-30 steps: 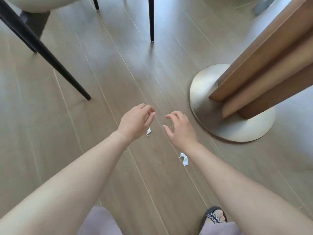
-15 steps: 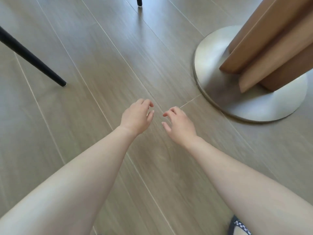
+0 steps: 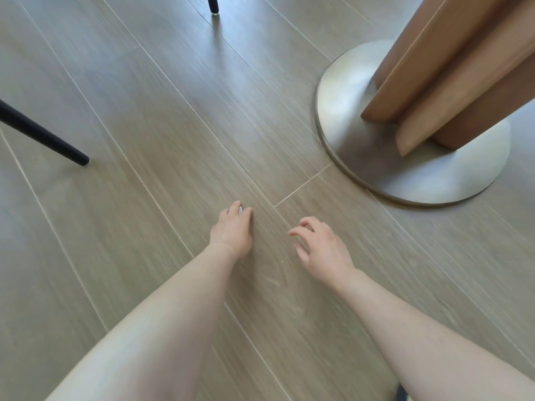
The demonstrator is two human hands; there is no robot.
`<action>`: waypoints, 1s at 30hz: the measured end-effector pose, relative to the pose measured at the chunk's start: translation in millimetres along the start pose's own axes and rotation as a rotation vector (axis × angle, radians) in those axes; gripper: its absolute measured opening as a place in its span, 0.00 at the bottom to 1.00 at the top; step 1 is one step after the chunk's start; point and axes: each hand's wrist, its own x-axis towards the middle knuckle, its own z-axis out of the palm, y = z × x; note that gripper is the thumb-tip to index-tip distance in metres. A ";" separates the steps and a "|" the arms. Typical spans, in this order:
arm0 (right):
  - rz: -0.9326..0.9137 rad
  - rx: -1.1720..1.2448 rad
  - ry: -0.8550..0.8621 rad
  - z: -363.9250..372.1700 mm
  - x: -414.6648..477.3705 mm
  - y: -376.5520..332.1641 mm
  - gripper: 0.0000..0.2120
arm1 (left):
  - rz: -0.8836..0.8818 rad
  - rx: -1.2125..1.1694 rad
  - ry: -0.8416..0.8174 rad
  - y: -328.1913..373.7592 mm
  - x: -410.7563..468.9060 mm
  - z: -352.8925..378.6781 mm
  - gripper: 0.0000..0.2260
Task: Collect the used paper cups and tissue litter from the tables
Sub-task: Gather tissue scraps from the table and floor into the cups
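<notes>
My left hand (image 3: 231, 228) reaches down to the wooden floor, its fingers closed around a tiny white tissue scrap (image 3: 240, 209) that shows only as a sliver between the fingertips. A little to the right, my right hand (image 3: 321, 247) hovers just above the floor. Its fingers are curled and apart, and it holds nothing. No paper cup is in view, and no other tissue piece shows on the floor.
A round metal table base (image 3: 362, 157) with a wooden pedestal (image 3: 451, 82) stands to the right, close to my right hand. One black chair leg (image 3: 43, 137) slants in at the left and another chair leg (image 3: 212, 4) stands at the top.
The view has dropped closer to the floor. My left hand has gone down onto the scrap that lay beside it. The second scrap, under my right wrist a second ago, is out of sight.
</notes>
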 end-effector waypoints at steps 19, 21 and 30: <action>0.176 0.070 -0.133 13.7 -23.1 46.0 0.14 | 0.169 -0.097 -0.043 21.6 1.4 -1.6 0.06; 0.190 0.101 -0.176 16.2 -17.7 42.3 0.13 | 0.170 -0.085 -0.047 19.0 -3.5 -3.7 0.06; 0.155 0.299 -0.074 -14.9 12.8 -25.5 0.09 | 0.074 -0.198 0.021 7.8 -38.4 -44.8 0.06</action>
